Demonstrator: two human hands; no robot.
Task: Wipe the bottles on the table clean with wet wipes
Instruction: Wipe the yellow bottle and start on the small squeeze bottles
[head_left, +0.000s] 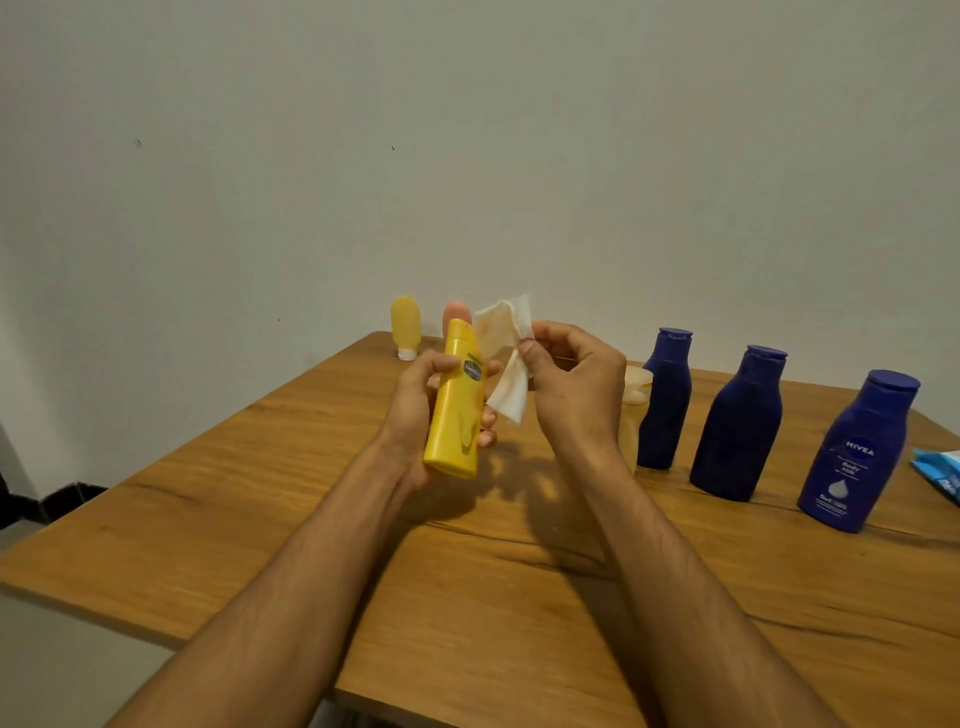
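STEP: wiping yellow bottle (457, 405) | left grip (415, 410): wrapped round it, lifted above bench (311, 467) toward far edge | right grip (571, 384): pinching stained wet wipe (506, 358) just beside bottle top | NEXT: likely turn a clean wipe face onto bottle body

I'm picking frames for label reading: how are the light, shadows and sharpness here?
Head view: dim, warm light, no glare; the left hand and right hand cast soft shadows on the table; the label on the yellow bottle is blurred, NIVEA on the nearest blue bottle reads clearly; the wipe shows orange stains; the wipes pack is cut by the right edge.
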